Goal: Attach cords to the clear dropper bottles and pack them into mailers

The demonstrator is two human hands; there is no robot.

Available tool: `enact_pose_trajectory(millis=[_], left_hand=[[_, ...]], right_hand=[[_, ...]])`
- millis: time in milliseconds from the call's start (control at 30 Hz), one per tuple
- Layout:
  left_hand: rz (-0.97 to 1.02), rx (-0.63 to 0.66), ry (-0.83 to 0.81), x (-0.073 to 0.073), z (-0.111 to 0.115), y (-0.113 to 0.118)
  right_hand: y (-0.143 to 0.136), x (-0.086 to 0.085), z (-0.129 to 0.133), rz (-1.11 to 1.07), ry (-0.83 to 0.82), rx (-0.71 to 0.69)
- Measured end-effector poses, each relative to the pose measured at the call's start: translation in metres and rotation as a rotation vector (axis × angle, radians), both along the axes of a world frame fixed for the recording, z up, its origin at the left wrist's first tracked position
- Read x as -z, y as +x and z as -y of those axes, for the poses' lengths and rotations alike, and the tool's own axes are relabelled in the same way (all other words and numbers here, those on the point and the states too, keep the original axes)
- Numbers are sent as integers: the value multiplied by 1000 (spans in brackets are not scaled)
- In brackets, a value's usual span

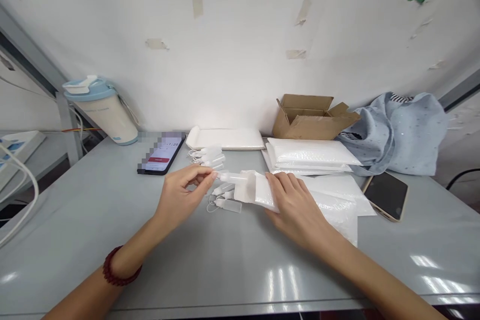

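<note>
My left hand (185, 190) pinches the tip end of a small translucent bottle (230, 177) between thumb and fingers. The bottle's other end lies at the open mouth of a white bubble mailer (264, 190). Fingers of my right hand (296, 205) are closed on that mailer, thumb toward me. Several similar small bottles (229, 205) with white caps and thin loops lie just below, and another cluster (213, 156) lies behind my left hand. More white mailers (335, 205) are spread under and beyond my right hand.
A phone (161, 154) and a tilted cream tumbler (108, 112) are at the left. Flat white mailers (228, 138) lie by the wall. Stacked mailers (311, 153), an open cardboard box (315, 126), blue cloth (405, 135) and a second phone (387, 194) are at the right.
</note>
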State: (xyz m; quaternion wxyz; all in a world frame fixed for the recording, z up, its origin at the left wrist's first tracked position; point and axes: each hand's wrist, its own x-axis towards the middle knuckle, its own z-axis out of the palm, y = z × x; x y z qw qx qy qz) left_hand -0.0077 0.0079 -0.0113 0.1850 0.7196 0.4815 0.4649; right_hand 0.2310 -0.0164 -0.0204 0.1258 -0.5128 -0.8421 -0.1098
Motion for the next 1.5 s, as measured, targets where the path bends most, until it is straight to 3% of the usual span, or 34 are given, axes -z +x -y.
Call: enact_pose_trajectory(millis=[200, 433, 533, 633, 700, 767, 833, 1033, 1300, 1500], left_hand=[[-112, 146, 24, 8, 8, 13], [-306, 508, -5, 12, 25, 33], [-343, 583, -16, 8, 27, 32], [-240, 491, -48, -1, 20, 21], [-178, 291, -124, -8, 13, 10], [-228, 108, -246, -12, 4, -2], [-331, 46, -382, -12, -3, -11], [-443, 109, -650, 0, -10, -18], [-451, 137, -619, 12, -12, -14], [-264, 94, -654, 1, -13, -13]], right_hand=[[-5, 3, 6, -16, -2, -51], [-16, 2, 19, -40, -20, -141], [-16, 1, 19, -42, -30, -161], [-11, -2, 14, -50, 6, -121], [-5, -4, 8, -49, 46, -72], [1, -6, 2, -47, 73, -23], [6, -6, -2, -48, 84, 12], [6, -4, -4, -42, 75, 25], [4, -5, -2, -63, 63, 12], [4, -5, -1, -63, 50, 2]])
